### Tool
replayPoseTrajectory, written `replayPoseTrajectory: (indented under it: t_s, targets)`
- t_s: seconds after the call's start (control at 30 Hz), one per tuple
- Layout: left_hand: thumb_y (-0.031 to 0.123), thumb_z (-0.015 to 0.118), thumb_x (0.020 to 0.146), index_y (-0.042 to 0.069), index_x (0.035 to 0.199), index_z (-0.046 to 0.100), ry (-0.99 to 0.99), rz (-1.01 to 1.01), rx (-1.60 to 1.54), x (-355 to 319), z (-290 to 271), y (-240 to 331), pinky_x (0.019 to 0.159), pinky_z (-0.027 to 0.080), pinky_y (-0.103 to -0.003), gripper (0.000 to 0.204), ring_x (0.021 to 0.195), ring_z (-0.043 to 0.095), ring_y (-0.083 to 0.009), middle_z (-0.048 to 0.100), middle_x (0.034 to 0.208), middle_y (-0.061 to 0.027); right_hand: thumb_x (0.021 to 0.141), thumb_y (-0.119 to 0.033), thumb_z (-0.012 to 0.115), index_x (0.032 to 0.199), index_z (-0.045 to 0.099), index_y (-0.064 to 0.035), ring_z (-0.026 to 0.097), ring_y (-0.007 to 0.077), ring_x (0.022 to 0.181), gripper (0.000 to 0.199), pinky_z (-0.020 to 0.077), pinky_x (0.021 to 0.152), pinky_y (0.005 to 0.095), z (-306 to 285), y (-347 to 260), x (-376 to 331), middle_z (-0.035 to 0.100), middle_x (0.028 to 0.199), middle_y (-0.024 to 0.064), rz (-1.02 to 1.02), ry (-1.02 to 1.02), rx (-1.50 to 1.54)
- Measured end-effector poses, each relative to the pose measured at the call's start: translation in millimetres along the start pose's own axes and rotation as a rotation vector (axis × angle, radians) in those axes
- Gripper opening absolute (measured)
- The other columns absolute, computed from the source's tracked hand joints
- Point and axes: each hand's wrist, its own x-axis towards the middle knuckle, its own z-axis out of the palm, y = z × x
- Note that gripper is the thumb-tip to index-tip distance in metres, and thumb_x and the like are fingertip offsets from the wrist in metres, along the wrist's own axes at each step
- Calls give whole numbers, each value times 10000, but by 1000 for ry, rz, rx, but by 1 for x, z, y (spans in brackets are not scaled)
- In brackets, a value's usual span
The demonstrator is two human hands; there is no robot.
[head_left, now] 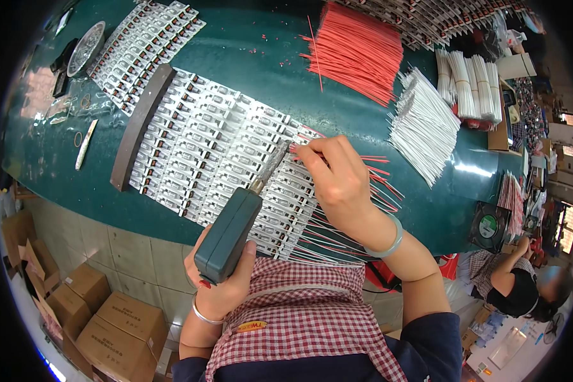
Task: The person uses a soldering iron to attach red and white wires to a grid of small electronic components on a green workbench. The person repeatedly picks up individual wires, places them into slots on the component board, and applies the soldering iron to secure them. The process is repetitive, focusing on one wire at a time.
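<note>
My left hand [235,280] is wrapped round a dark green soldering gun [228,232], whose metal barrel slants up to the right over a panel of small white parts [216,134]. At the upper right of that panel, close to the gun's tip, my right hand [340,178] is closed in a pinch. Between its thumb and finger is the end of a thin wire, mostly hidden by the fingers. Red and white wires [337,239] trail from the panel's right edge, passing under my right hand and wrist.
A dark curved bar [143,127] lies along the panel's left end. Behind are a red wire pile [356,51], a white wire pile [424,124] and another panel [146,48]. A fan [490,226] stands at the right edge. Cardboard boxes [118,331] sit below left; another person [519,274] sits right.
</note>
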Motion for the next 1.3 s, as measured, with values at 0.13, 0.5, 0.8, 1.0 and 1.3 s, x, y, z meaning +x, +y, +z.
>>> replayPoseTrajectory:
  t_s: [0.13, 0.5, 0.8, 1.0, 1.3]
  targets:
    - [-32, 762, 781, -62, 1005, 695, -43, 19, 44, 2, -3, 3, 650, 530, -292, 236, 728, 674, -196, 692, 913, -129, 739, 1, 688, 1027, 687, 52, 592, 266, 843, 292, 514, 681, 354, 0, -1, 0, 606, 947, 123, 6, -5, -7]
    - [13, 782, 790, -42, 997, 716, 25, -32, 90, -7, -7, 2, 650, 552, -318, 224, 695, 690, -221, 711, 879, -132, 738, 3, 687, 1027, 685, 51, 601, 272, 858, 292, 521, 689, 359, -1, -1, 0, 612, 956, 127, 6, -12, -11]
    - [70, 816, 802, -30, 1018, 728, 76, 41, 109, -12, -7, 0, 691, 575, -319, 253, 716, 728, -231, 745, 896, -129, 748, -23, 681, 1040, 682, 51, 596, 267, 853, 301, 503, 689, 362, -2, -3, -2, 618, 968, 124, -11, 8, -42]
    - [27, 797, 783, -50, 1014, 720, 58, 48, 64, -11, -8, -2, 682, 567, -312, 255, 733, 715, -235, 732, 919, -146, 727, -15, 679, 1038, 682, 59, 594, 280, 841, 320, 507, 692, 366, 0, -9, -7, 621, 960, 130, -11, 31, 17]
    - [-22, 762, 772, -59, 988, 706, 12, 30, 20, -10, -7, -2, 639, 534, -301, 226, 712, 686, -233, 696, 896, -146, 724, -12, 680, 1025, 680, 59, 594, 281, 849, 310, 510, 699, 365, 1, -10, -7, 615, 959, 132, -23, 6, -1]
